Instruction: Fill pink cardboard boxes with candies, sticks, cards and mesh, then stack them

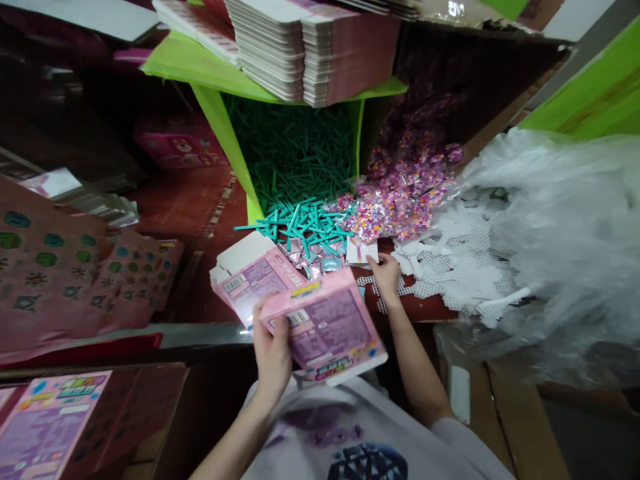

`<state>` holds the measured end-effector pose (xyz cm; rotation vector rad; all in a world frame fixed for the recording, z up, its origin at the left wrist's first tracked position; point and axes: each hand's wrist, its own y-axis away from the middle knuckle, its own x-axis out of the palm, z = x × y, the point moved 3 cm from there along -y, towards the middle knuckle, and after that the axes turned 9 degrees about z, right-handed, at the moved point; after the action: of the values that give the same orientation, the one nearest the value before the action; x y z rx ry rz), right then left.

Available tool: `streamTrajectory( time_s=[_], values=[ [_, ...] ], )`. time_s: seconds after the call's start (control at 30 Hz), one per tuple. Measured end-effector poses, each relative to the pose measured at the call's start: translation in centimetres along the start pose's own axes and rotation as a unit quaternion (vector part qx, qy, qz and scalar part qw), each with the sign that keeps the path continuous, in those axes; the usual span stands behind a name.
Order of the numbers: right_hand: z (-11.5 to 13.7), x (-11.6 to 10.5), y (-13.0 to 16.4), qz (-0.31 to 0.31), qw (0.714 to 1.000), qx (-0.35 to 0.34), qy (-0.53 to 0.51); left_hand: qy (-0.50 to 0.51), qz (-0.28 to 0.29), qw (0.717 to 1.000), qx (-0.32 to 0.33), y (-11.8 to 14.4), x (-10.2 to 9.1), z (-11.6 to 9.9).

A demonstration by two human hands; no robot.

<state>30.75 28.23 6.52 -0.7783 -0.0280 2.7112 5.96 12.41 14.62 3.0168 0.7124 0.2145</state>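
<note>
My left hand [271, 347] grips a pink and purple printed box [333, 327] by its left end, thumb on the printed face. Farther out, my right hand [387, 275] pinches the edge of a small white card [362, 251] that lies by the sachets. Behind the held box rests another pink box [250, 283] with a white flap raised. Small foil sachets [313, 257] lie between that box and the card. Just beyond them spread loose teal sticks [305, 223]. White perforated plastic pieces [383, 293] sit close under my right wrist.
A green-edged bin of teal sticks [295, 153] stands ahead, stacked cards [315, 50] above it. Bags of colourful beads [400, 200] lie to its right. White mesh pieces [450, 260] and clear plastic bags [565, 247] fill the right. Flat pink printed boxes [75, 273] are at left, a carton [165, 413] below.
</note>
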Motion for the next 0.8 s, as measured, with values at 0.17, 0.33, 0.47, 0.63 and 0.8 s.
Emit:
streamTrajectory(
  time_s=[0.17,0.33,0.47,0.63,0.8],
  values=[
    [-1.6,1.1,-1.3,0.012,1.000,0.019,-0.002,0.141,-0.167,0.974,-0.065,-1.5,-1.9,1.9],
    [-2.2,1.0,-1.1,-0.020,0.994,0.050,-0.094,0.207,-0.210,0.943,-0.155,-1.0,-4.7,3.1],
    [-2.3,1.1,-1.4,-0.019,0.988,0.085,-0.129,0.270,-0.146,0.931,-0.198,-0.3,-5.3,2.1],
    [-1.4,0.0,-1.1,-0.048,0.996,0.050,-0.054,0.371,-0.040,0.866,-0.334,0.7,-4.5,2.3],
    [1.5,-3.5,1.8,-0.109,0.994,0.012,-0.011,0.265,0.030,0.910,-0.318,2.1,-3.3,3.4]
  ],
)
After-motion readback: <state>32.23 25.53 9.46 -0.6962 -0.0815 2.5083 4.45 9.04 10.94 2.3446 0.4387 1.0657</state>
